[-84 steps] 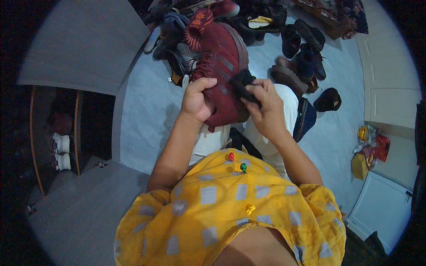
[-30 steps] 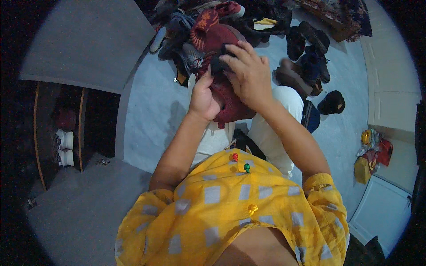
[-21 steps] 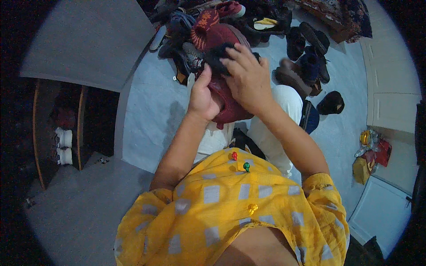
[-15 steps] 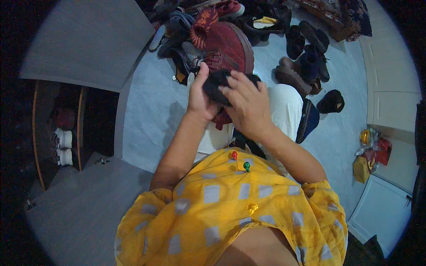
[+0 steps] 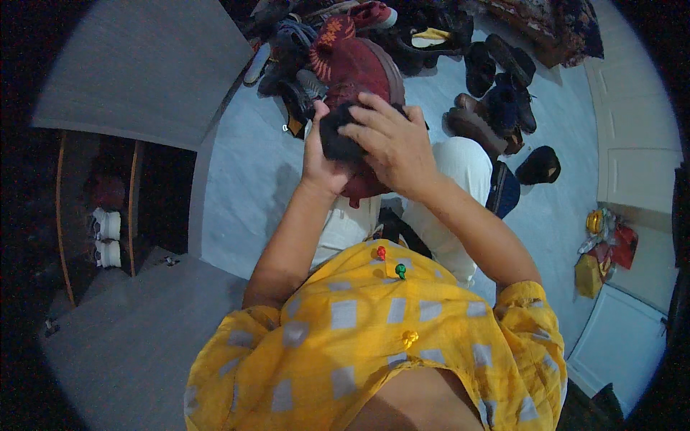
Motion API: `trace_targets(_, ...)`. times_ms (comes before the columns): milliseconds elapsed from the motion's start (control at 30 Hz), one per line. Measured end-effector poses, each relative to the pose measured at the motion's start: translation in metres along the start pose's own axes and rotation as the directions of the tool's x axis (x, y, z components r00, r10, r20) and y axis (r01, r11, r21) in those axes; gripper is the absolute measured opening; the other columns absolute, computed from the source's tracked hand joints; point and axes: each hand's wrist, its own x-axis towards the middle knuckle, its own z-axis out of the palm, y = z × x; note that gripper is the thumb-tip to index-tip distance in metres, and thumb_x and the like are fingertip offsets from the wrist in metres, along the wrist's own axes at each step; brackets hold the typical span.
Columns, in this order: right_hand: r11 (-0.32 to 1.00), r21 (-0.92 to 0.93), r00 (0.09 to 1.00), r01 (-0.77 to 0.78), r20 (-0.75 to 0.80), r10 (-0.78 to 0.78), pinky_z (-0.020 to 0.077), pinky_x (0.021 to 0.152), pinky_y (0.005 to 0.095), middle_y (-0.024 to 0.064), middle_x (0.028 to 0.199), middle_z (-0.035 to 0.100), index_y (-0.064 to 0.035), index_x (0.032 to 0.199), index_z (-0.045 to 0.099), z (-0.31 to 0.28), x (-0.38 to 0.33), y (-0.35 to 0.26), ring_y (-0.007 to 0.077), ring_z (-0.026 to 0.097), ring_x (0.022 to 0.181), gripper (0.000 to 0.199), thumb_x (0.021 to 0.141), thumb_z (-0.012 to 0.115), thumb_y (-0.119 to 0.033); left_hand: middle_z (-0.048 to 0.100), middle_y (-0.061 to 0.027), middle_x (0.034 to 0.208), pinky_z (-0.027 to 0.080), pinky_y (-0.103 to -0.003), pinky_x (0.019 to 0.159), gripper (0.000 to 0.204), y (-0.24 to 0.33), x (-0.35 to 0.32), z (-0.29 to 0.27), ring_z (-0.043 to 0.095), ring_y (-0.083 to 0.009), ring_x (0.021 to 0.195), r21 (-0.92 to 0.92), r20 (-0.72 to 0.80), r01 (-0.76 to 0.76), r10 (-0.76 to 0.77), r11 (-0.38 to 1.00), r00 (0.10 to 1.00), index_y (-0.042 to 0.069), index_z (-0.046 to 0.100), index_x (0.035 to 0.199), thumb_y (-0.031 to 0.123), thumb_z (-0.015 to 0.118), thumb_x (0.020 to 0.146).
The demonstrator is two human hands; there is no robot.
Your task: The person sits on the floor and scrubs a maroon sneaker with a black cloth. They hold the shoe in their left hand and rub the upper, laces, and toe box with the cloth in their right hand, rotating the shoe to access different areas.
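Observation:
A dark red lace-up boot point(image 5: 368, 72) is held up before me, its toe pointing away and its grey sole edge along the right. My left hand point(image 5: 323, 164) grips the boot's near part from the left, thumb up. Bunched between my hands is a soft black cloth point(image 5: 336, 138), lying over the boot's laced area. The bent fingers of my right hand point(image 5: 402, 152) press on this cloth from above; what its thumb touches is hidden. The boot's heel end, with a small pull tab, shows below the hands.
Several shoes point(image 5: 496, 93) lie on the light floor to the right, and a heap with a red slipper with orange flowers point(image 5: 332, 43) lies beyond the boot. At left stands an open shoe cabinet point(image 5: 133, 208) holding white shoes point(image 5: 108, 241). White cupboards point(image 5: 640, 172) line the right.
Both hands have shifted slightly left and up with the black cloth. The boot's far end has dipped a little, and my right hand has moved further left across the cloth.

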Motion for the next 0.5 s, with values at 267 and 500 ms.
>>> trace_targets(267,0.976,-0.184,0.982,-0.12,-0.166,0.089,0.0363,0.082,0.0441,0.0026,0.121,0.061,-0.0158,0.107,0.066,0.01,0.036,0.028,0.0222,0.05,0.123,0.034,0.074,0.064,-0.013,0.051,-0.0059,0.135,0.034,-0.042,0.109,0.05,-0.015,0.004,0.027,0.047,-0.0234,0.125,0.207,-0.207,-0.082,0.125,0.975,0.97,0.013,0.045,0.136,0.048,0.036,0.101)
trace_targets(500,0.989,-0.067,0.989,-0.132,-0.08,0.126,0.0359,0.082,0.0436,0.0064,0.121,0.06,-0.012,0.107,0.064,0.002,-0.01,-0.002,0.0237,0.051,0.123,0.034,0.073,0.065,-0.01,0.059,-0.009,0.124,0.041,-0.041,0.103,0.059,-0.015,0.0,0.027,0.056,-0.0251,0.114,0.314,-0.284,-0.071,0.165,0.947,0.944,0.009,0.048,0.132,0.056,0.038,0.097)
